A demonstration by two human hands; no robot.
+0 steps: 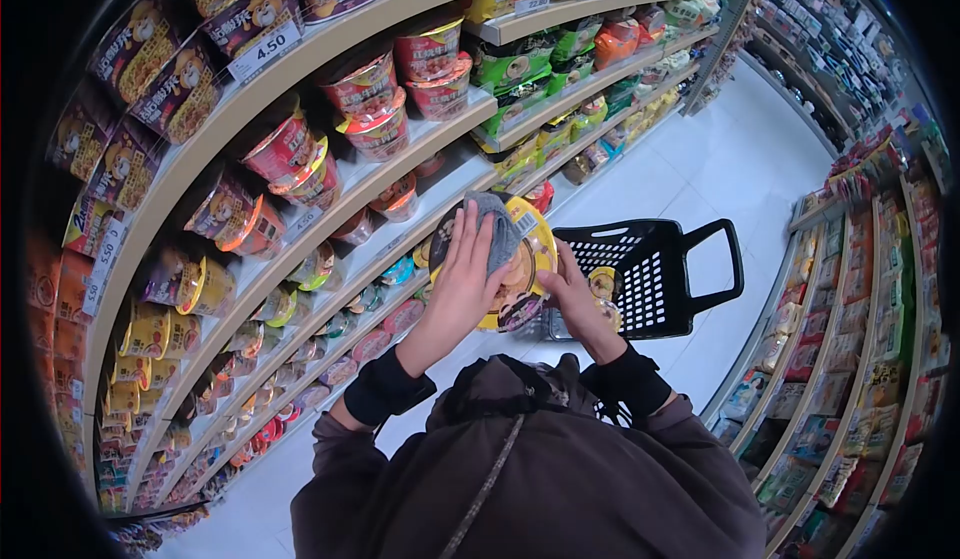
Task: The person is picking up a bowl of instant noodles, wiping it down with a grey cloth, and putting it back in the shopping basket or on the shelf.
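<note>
A yellow-rimmed instant noodle bowl (518, 277) is held in front of my chest, its printed lid facing up. My right hand (577, 294) grips its right edge, thumb on the lid. My left hand (458, 277) presses a grey cloth (492, 229) onto the left part of the lid, fingers over the cloth. Just beyond my right hand, a black basket (655, 304) rests on the floor with yellow-lidded bowls (604, 285) inside.
Shelves (340, 184) of noodle bowls curve along the left, close to my left arm. Bagged goods (515, 69) fill the shelves farther ahead. Another shelf (805, 359) of packets stands at the right. The tiled floor (700, 164) shows between them.
</note>
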